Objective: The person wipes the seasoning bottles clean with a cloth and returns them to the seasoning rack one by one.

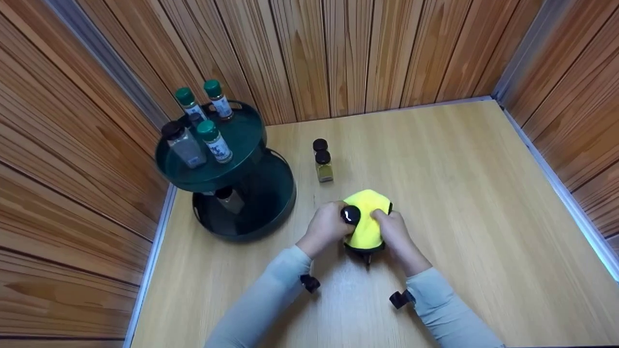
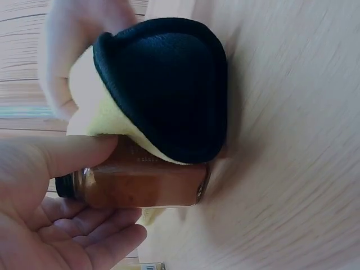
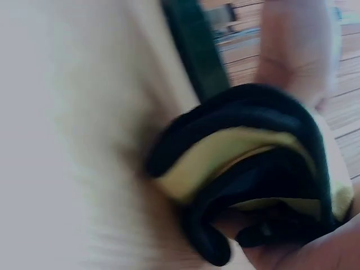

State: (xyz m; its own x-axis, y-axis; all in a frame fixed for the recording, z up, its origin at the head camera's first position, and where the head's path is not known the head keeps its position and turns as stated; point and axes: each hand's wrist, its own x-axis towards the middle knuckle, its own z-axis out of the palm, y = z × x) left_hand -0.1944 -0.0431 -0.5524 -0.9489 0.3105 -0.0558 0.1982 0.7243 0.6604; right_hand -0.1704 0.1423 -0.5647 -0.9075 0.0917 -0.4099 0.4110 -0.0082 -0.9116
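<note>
My left hand grips a spice jar with a black lid and orange-brown contents, thumb on one side and fingers on the other. The jar's lid shows near the thumb in the head view. A yellow cleaning cloth with dark edging is bunched in my right hand, the thumb lying on its yellow face. In the left wrist view the cloth lies against the jar's side, its dark underside toward the camera. Folds of the cloth hide most of the right fingers in the right wrist view.
A dark green two-tier round rack stands at the left. Its upper tier holds several bottles, some green-capped, and a black-capped jar; another jar sits below. Two black-lidded jars stand behind the hands. Wood-panelled walls enclose the table.
</note>
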